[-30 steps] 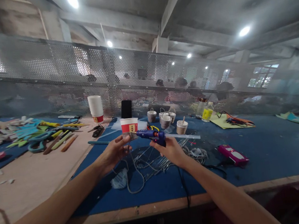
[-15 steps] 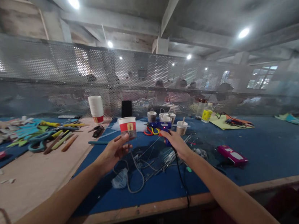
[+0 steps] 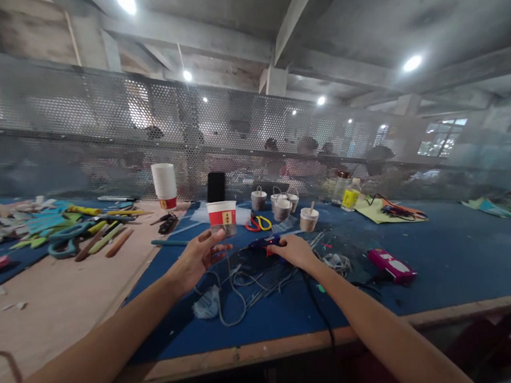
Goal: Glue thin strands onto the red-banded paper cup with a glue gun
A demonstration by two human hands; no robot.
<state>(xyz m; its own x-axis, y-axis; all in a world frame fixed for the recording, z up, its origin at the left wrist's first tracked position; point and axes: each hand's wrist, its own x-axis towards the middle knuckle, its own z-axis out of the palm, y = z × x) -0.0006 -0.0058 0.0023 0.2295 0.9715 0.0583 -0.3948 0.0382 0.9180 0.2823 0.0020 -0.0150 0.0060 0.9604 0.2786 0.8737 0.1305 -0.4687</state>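
Note:
My left hand [image 3: 201,257] grips a red and white paper cup [image 3: 222,214] near its base, which is wrapped in grey cord. From the cup a loose length of grey cord [image 3: 234,323] trails down and loops on the blue table. My right hand [image 3: 293,252] is closed round a dark blue glue gun [image 3: 262,244] with a small red light. Its nozzle points left, below and to the right of the cup, apart from it. The gun's black cable hangs toward the table's front edge.
Small cord-wrapped cups [image 3: 282,208] stand behind the glue gun, near red-yellow scissors [image 3: 258,223]. A stack of paper cups [image 3: 165,187] and a black phone [image 3: 216,187] are farther back. At right lie a magenta box [image 3: 391,265] and a yellow-labelled bottle [image 3: 351,196]. Glue sticks and tools [image 3: 98,239] lie left.
My right hand has lowered the glue gun and turned it so its nozzle points left toward the cup. The cup in my left hand has shifted slightly right.

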